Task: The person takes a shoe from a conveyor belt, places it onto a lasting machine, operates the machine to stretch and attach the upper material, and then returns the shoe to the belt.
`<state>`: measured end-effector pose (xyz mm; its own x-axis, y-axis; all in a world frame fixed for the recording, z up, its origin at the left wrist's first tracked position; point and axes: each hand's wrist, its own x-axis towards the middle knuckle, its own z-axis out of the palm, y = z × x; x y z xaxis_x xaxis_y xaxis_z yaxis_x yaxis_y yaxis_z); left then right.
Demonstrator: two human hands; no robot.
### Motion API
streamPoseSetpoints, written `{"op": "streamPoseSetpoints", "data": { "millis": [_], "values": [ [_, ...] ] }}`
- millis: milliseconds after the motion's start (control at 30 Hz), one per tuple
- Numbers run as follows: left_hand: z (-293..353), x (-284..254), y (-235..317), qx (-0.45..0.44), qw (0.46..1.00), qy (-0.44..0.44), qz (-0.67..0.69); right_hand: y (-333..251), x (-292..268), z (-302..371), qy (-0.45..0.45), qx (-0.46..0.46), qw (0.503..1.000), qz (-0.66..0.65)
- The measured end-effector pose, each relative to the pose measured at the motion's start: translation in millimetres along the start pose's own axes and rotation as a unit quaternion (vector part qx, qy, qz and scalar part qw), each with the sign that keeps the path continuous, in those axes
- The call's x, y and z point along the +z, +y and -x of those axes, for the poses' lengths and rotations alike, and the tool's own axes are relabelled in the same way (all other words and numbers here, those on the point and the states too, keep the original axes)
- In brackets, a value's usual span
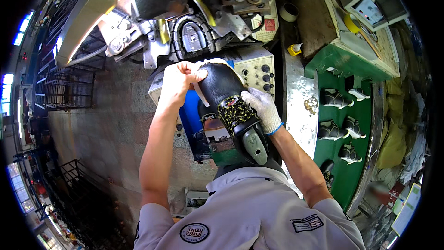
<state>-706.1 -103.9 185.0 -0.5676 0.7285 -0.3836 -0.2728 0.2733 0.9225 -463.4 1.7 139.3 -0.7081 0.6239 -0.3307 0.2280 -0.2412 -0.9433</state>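
Pinching the toe edge of a black leather shoe upper with my bare left hand, I curl my right hand in a white knitted glove around its side. The upper sits on a grey-green last, near a metal machine. At right, black-and-white shoes rest on a green surface.

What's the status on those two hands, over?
Left hand bare, pinching black shoe upper at front edge. Right hand gloved, holding its side. Metal machine just beyond; nothing lying across the upper.
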Motion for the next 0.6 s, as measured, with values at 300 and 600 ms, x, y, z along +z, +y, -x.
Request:
{"op": "streamPoseSetpoints", "data": {
  "millis": [300, 600],
  "values": [
    [-22, -36, -15, 0.008, 0.991, 0.03, 0.134, -29, 48, -53, -0.005, 0.015, 0.979, -0.203],
    [-34, -30, -13, 0.108, 0.95, 0.176, 0.235, -47, 84, -100, 0.071, -0.027, 0.964, -0.254]
  ]
}}
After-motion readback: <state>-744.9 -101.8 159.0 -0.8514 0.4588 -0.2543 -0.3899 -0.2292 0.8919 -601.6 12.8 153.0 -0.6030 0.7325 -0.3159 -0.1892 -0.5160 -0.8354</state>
